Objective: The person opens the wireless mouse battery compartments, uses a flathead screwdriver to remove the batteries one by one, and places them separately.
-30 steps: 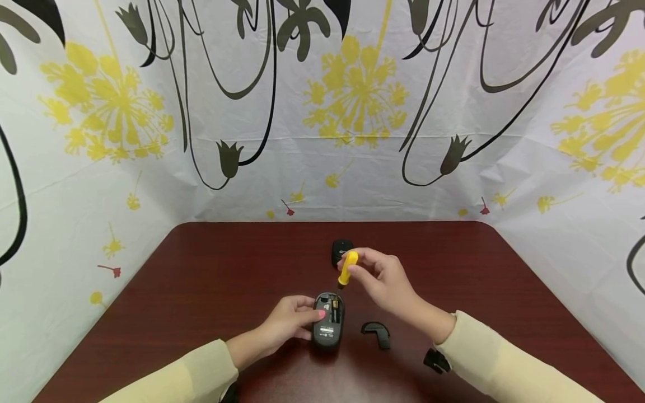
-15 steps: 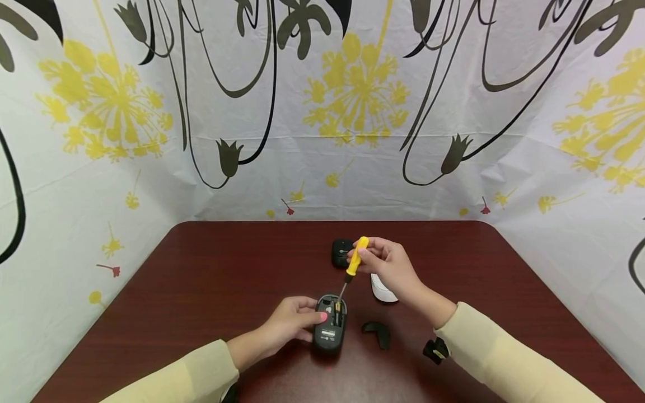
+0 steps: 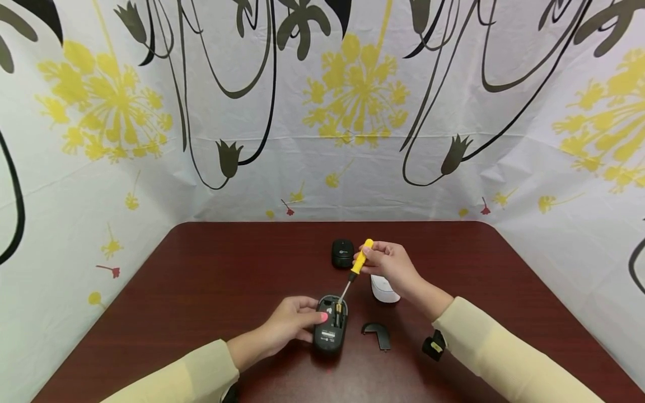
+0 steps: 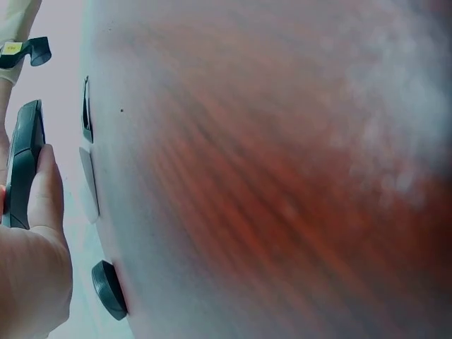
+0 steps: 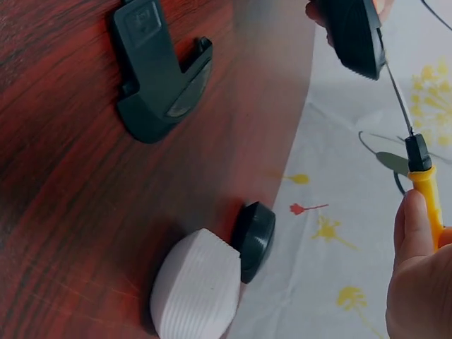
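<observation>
My left hand [image 3: 289,324] grips a black computer mouse [image 3: 328,338] by its left side, underside up, thumb on the base. Its battery slot stands uncovered with a gold-and-black battery [image 3: 339,314] inside. Between thumb and fingers my right hand [image 3: 393,266] holds a screwdriver [image 3: 360,258] with a yellow handle, slanting down to the left. The metal tip reaches the upper end of the battery slot. In the right wrist view the shaft of the screwdriver [image 5: 428,194] meets the edge of the raised mouse [image 5: 351,35].
The mouse's black battery cover [image 3: 379,334] lies on the dark red table [image 3: 242,263], right of the mouse. Beyond it sits a white mouse [image 3: 384,290], partly behind my right hand. A small black rounded item [image 3: 342,253] rests farther back. Patterned cloth [image 3: 322,184] hangs behind the table.
The right hand has shifted right and tilted the screwdriver more, baring its metal shaft. The white mouse has come into view from behind that hand. The left hand keeps its grip.
</observation>
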Motion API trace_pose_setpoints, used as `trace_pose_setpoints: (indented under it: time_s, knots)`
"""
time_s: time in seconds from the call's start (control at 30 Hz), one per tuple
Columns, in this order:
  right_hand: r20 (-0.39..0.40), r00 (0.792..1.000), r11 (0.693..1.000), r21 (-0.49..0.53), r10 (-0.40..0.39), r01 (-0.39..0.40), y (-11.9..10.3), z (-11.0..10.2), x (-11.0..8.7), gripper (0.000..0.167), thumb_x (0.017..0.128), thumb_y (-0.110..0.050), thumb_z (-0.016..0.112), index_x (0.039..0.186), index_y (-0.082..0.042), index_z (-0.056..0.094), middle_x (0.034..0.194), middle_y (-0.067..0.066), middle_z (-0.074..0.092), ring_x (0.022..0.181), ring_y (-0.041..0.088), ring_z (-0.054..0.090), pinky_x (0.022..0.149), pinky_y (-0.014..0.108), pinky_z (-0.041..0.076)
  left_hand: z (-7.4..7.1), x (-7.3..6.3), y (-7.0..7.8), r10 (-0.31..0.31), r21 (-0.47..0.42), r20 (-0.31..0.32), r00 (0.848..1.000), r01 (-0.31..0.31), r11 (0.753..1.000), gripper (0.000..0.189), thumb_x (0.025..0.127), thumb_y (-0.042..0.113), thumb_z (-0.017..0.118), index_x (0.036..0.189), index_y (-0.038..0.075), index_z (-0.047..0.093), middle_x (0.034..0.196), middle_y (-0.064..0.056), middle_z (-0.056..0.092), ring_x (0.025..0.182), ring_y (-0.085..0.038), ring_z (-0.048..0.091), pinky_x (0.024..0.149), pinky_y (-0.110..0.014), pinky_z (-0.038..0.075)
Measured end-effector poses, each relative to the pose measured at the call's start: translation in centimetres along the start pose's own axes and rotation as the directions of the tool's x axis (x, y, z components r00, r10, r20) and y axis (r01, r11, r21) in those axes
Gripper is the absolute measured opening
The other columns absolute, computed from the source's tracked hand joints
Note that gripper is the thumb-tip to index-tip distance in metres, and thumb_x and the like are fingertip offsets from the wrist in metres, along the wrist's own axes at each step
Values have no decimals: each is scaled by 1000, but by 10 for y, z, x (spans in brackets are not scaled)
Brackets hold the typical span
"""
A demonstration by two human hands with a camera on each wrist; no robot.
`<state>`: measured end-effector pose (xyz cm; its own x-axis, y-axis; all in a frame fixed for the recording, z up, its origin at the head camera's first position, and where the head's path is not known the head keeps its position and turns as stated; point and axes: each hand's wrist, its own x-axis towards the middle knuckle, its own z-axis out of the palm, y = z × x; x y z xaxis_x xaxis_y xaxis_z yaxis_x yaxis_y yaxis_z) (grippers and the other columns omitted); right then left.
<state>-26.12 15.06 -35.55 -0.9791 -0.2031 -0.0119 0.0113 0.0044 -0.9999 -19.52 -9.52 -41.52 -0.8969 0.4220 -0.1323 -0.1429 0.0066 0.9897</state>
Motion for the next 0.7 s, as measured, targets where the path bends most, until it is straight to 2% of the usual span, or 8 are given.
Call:
trace_pose_setpoints:
  time_s: [0.2, 0.4, 0.7]
  knots:
    - [-12, 997, 997, 11, 74, -74, 4, 2, 3, 29, 100, -9, 54, 120, 13, 53, 104, 18, 67, 90, 18, 68, 76, 28, 57, 0, -2, -2, 6, -6, 2, 1000, -6, 1000, 33, 89, 6, 67, 114, -13, 58, 100, -19, 69, 82, -22, 68, 61, -34, 59]
    - [-10, 992, 992, 20, 124, -124, 7, 3, 6, 28, 100, -9, 54, 118, 13, 52, 106, 23, 66, 85, 18, 68, 74, 27, 57, -1, -3, -3, 6, -12, 7, 1000, -6, 1000, 35, 89, 6, 67, 115, -14, 57, 102, -20, 69, 84, -23, 68, 63, -35, 59]
    - [-1, 985, 983, 52, 174, -174, 9, 1, 10, 34, 101, -10, 51, 124, 16, 49, 105, 20, 68, 85, 18, 69, 72, 24, 57, 0, -2, -4, 25, -7, 9, 1000, -25, 1000, 36, 89, 5, 67, 117, -15, 57, 103, -21, 69, 83, -23, 68, 61, -36, 59]
